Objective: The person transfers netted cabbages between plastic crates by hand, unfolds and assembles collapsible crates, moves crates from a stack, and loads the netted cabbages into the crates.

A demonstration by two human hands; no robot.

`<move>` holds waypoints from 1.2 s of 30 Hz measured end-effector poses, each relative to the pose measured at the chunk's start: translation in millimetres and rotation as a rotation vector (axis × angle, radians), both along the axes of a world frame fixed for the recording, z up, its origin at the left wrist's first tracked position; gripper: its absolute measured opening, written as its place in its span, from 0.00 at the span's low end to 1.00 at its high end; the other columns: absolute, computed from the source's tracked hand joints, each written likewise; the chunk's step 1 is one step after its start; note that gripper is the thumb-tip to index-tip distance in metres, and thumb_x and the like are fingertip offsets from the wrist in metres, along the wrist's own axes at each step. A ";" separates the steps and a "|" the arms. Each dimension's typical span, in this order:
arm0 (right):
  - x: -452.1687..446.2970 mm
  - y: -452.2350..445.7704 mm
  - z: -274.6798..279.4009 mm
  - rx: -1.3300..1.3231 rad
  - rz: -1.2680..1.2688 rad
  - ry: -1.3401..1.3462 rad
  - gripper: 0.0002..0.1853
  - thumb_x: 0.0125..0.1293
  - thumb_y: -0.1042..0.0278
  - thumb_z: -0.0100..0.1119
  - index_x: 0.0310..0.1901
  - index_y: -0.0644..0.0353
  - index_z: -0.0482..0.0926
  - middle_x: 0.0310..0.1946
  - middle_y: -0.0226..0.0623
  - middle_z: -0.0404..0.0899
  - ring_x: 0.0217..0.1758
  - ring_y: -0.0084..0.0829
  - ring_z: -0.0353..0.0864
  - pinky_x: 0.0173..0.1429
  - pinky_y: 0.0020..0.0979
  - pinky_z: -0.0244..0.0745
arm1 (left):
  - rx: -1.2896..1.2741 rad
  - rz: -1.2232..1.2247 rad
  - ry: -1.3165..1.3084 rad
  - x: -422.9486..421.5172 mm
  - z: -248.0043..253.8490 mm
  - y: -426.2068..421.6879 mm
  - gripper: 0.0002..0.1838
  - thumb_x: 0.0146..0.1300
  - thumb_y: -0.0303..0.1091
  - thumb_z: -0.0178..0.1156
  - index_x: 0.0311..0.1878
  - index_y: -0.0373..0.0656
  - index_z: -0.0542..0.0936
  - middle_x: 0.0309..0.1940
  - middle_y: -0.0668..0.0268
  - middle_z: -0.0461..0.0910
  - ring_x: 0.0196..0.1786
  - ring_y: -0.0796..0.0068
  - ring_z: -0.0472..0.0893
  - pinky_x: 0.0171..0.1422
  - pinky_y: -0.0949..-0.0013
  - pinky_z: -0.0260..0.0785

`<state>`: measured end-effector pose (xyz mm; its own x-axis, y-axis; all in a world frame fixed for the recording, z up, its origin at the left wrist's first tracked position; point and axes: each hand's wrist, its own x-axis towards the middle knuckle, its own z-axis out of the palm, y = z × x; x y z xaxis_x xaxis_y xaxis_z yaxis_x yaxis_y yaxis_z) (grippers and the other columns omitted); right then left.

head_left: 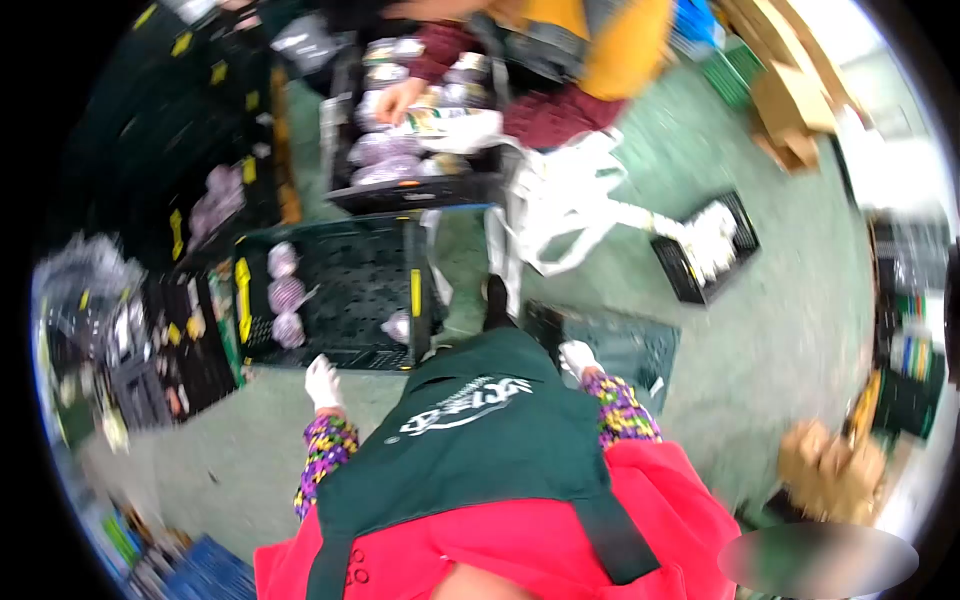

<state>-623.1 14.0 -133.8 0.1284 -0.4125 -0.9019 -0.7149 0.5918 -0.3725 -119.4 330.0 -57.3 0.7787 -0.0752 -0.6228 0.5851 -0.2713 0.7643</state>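
Note:
My left hand [323, 383], in a white glove, hovers by the front edge of a dark green plastic crate [350, 362], fingers stretched and apart, holding nothing. Inside that crate, round items in purple mesh [286, 295] form a row on the left, and another mesh bundle [397, 326] sits at the right. My right hand [577, 358], also white-gloved, is beside my apron above a dark green crate or lid [625, 350] on the floor. Its fingers look loosely apart, with nothing visible in them.
Ahead, a co-worker's hand [400, 102] reaches into a black crate [415, 190] of netted goods. White plastic bags [565, 205] lie right of it. A small black crate [705, 250] holds white material. Stacked crates [150, 130] stand left; brown paper bags [830, 465] are at right.

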 end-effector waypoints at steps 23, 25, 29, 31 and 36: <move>171.1 -91.3 68.7 -0.091 0.305 -0.210 0.11 0.67 0.65 0.52 0.47 0.56 0.77 0.27 0.28 0.76 0.22 0.21 0.72 0.22 0.26 0.63 | 0.244 0.515 0.101 -133.6 -46.0 174.2 0.09 0.59 0.32 0.56 0.42 0.45 0.80 0.28 0.71 0.72 0.28 0.74 0.68 0.33 0.66 0.65; 162.5 -95.1 67.8 -0.097 0.291 -0.205 0.10 0.67 0.64 0.52 0.46 0.56 0.77 0.27 0.28 0.76 0.22 0.21 0.72 0.22 0.26 0.63 | 0.174 0.635 0.164 -121.7 -41.6 146.7 0.12 0.63 0.37 0.57 0.49 0.49 0.77 0.32 0.72 0.74 0.33 0.73 0.71 0.37 0.61 0.66; 160.7 -102.7 77.9 -0.141 0.313 -0.141 0.10 0.68 0.62 0.52 0.43 0.57 0.78 0.27 0.27 0.76 0.22 0.21 0.72 0.22 0.26 0.63 | 0.070 0.492 0.131 -86.9 -34.8 105.7 0.18 0.67 0.43 0.59 0.58 0.52 0.75 0.41 0.73 0.76 0.44 0.71 0.74 0.48 0.54 0.67; 159.3 -108.2 83.6 -0.147 0.322 -0.161 0.10 0.68 0.61 0.53 0.42 0.57 0.79 0.28 0.27 0.77 0.25 0.22 0.74 0.24 0.24 0.64 | 0.059 0.481 0.069 -74.7 -23.2 80.5 0.18 0.67 0.42 0.59 0.57 0.50 0.76 0.41 0.72 0.77 0.43 0.71 0.75 0.49 0.56 0.68; 171.0 -124.4 35.8 -0.163 0.334 -0.303 0.15 0.69 0.58 0.52 0.43 0.62 0.81 0.27 0.35 0.79 0.29 0.26 0.79 0.31 0.31 0.73 | 0.207 0.399 -0.255 -65.6 -56.3 96.2 0.14 0.64 0.37 0.61 0.48 0.38 0.81 0.43 0.62 0.83 0.48 0.69 0.80 0.57 0.68 0.71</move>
<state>-452.1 -110.4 -98.0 0.5257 -0.4370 -0.7299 -0.7006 0.2642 -0.6628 -185.0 426.2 -113.5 0.8504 0.3636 -0.3802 0.4764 -0.2257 0.8498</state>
